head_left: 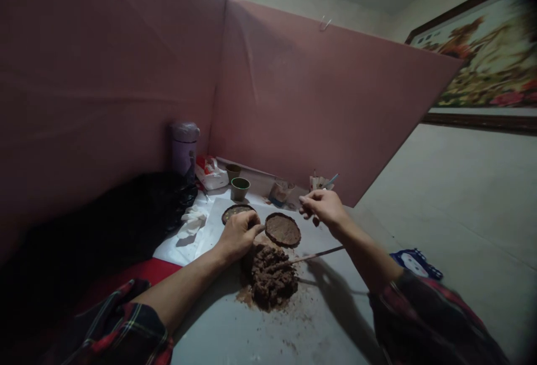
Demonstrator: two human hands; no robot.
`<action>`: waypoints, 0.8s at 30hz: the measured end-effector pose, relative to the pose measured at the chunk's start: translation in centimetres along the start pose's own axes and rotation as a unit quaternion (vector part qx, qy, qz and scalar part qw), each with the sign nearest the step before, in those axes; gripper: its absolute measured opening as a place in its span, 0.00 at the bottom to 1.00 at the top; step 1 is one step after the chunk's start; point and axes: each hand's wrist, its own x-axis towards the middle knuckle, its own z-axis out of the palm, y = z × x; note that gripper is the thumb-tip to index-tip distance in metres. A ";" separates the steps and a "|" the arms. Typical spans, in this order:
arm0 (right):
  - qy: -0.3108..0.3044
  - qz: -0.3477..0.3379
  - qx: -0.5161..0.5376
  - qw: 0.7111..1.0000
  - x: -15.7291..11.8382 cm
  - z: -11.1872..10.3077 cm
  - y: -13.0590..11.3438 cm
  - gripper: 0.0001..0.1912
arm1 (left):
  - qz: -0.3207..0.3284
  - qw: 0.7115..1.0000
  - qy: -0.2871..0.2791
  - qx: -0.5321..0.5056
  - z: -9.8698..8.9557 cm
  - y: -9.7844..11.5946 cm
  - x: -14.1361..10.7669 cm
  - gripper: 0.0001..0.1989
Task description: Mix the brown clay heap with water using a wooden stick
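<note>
My left hand [238, 234] is low over the table with its fingers curled and its thumb toward the left rim of a flat, round brown clay disc [283, 230]. Whatever those fingers hold is hidden. A second disc [230, 211], with lighter specks on it, lies partly behind that hand. My right hand [324, 207] is raised to the right of the clay disc, fingertips drawn together; I cannot make out anything in them. Nearer to me sits a crumbly lump of brown clay [274, 284], and a thin stick [321, 253] slants out of it to the right.
Toward the back stand a green-lined cup [240, 188], a darker cup [233, 171], a clear glass [280, 190] and a holder with tools [322, 182]. A purple bottle [184, 149], tissue pack [211, 174], white crumpled glove [193, 220] and black bag [138, 214] are left. Pink panels [319, 96] enclose the table.
</note>
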 end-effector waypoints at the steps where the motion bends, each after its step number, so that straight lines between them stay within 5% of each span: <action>1: 0.006 0.018 -0.014 1.000 1.6 0.2 -0.2 0.10 | -0.007 1.000 0.007 -0.005 0.0 -0.1 0.0 0.09; 9: 0.036 0.126 -0.087 0.988 10.2 2.8 0.5 0.18 | -0.027 1.000 0.010 -0.012 -0.1 0.2 -0.1 0.13; 16: 0.033 0.136 -0.122 0.983 12.2 5.0 2.2 0.18 | -0.032 0.999 0.021 0.001 -0.1 0.3 -0.1 0.12; 24: 0.058 0.113 -0.173 0.977 12.3 5.1 2.2 0.17 | -0.028 0.999 0.018 -0.008 0.0 0.4 -0.1 0.11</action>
